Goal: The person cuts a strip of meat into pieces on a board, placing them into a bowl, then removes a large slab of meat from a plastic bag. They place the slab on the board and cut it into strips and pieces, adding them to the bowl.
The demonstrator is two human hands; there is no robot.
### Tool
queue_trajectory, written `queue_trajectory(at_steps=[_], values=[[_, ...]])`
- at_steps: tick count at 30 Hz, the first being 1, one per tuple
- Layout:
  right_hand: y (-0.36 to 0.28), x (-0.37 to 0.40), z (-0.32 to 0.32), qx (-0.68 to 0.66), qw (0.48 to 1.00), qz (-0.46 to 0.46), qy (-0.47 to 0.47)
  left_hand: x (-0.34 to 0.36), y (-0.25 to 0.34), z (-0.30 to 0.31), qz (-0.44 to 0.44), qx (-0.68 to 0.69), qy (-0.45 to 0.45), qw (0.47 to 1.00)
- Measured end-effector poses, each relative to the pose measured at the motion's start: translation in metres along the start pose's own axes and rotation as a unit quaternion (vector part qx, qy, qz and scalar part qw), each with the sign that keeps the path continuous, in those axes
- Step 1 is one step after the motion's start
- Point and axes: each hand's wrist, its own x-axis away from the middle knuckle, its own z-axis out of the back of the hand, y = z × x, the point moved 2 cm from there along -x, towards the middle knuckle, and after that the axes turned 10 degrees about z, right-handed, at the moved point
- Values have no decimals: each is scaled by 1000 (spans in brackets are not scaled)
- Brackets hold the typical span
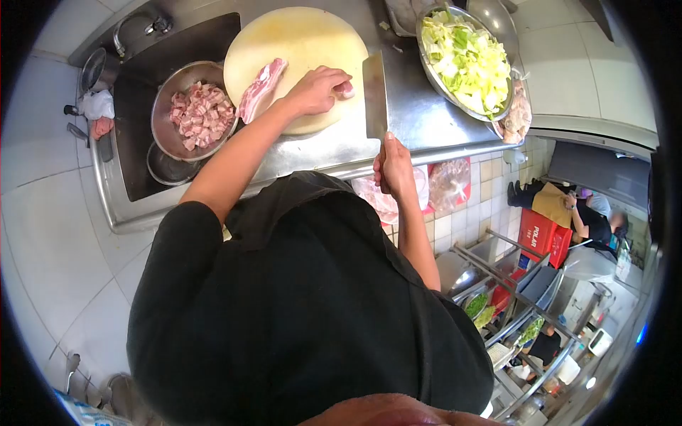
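My right hand (395, 163) is wrapped round the handle of a cleaver (375, 99). Its broad blade stands at the right edge of a round yellowish cutting board (305, 35). On the board, the curled fingers of my left hand (317, 90) press on a small piece of pork (346, 90), mostly hidden beneath them. A longer strip of pork belly (261, 91) lies to the left, beside my left wrist. Left of the board, a metal bowl (162, 128) holds cut pork chunks (201, 115).
A metal bowl of chopped cabbage (465, 64) stands right on the steel counter (419, 106), beside bagged meat (517, 113). The sink (131, 92) and faucet (142, 28) are at left. Bagged meat (449, 183) sits below the counter edge. Racks (511, 305) and another person (590, 220) are farther right.
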Motion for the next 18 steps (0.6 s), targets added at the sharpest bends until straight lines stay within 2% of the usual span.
queue_trajectory(at_steps=[2,5,11,14,17,18], values=[[12,-5,0,-4,1000,1,12,-5,2,-1,68,61,-26,995],[17,-4,0,-5,1000,-7,5,2,-3,-5,83,72,61,992],[35,-10,-7,22,999,-10,-39,3,-12,-32,-58,117,111,985],[39,-9,-7,50,998,-6,-43,5,-28,-41,-65,83,162,981],[36,-5,-3,8,999,-20,-34,10,-28,-40,-63,152,184,969],[37,-3,-3,-7,999,-21,-29,9,-27,-36,-56,133,184,972]])
